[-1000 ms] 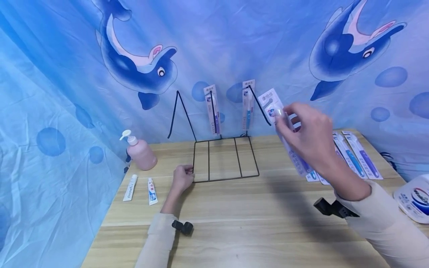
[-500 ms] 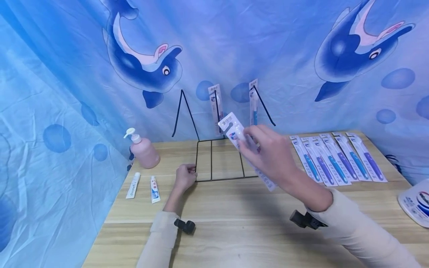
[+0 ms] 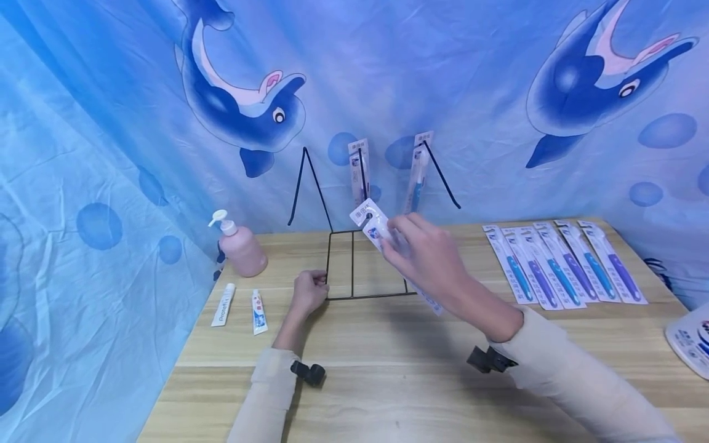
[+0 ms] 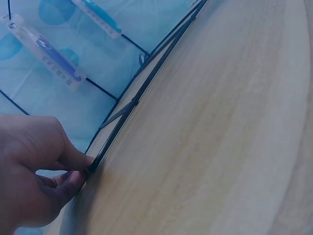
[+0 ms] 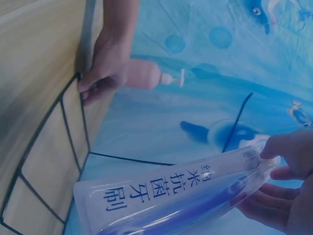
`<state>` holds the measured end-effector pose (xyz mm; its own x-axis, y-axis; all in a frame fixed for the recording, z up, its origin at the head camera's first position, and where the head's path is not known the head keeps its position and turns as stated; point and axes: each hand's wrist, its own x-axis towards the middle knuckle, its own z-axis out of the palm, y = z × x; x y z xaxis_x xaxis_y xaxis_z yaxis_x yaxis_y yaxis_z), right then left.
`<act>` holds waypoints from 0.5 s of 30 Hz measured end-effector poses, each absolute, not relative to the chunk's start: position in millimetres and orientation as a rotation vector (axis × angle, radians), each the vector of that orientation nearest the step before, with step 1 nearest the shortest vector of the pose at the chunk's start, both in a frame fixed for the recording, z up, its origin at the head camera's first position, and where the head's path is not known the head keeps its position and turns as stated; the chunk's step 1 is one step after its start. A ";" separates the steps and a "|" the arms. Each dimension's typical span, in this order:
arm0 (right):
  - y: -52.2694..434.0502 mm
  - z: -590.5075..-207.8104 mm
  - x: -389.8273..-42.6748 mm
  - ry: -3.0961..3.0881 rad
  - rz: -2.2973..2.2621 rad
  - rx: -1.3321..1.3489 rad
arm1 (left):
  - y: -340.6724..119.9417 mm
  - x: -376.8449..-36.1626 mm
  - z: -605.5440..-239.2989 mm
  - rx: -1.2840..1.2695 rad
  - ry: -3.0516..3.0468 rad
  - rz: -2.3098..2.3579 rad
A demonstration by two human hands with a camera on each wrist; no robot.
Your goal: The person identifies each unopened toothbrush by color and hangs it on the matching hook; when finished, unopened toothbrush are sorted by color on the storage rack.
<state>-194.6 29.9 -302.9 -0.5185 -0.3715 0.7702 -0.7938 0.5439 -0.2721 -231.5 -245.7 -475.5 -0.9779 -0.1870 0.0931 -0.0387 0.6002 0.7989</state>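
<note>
The left hand (image 3: 308, 293) is lying low with its forearm stretched forward, fingers curled in a pinching grip. The right hand (image 3: 429, 261) is hovering higher, arm reaching forward and leftward across the body, thumb and fingers (image 5: 283, 147) closing in a grip.

I'm at a makeshift shop display: a wooden table (image 3: 388, 381) against a dolphin-print curtain (image 3: 244, 104), a black wire rack (image 3: 368, 246) hung with carded toothbrushes at centre, more packs (image 3: 565, 261) rowed at right.
</note>
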 end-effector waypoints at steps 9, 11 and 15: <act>4.5 -316.4 -240.9 -2.265 0.913 0.832 | -245.8 -231.9 -473.2 0.218 -2.667 -1.341; -3.1 -318.6 -253.6 -2.303 0.956 0.798 | -246.3 -232.4 -473.3 0.223 -2.665 -1.347; -14.9 -323.5 -275.8 -2.319 0.999 0.754 | -246.5 -234.1 -476.1 0.220 -2.676 -1.359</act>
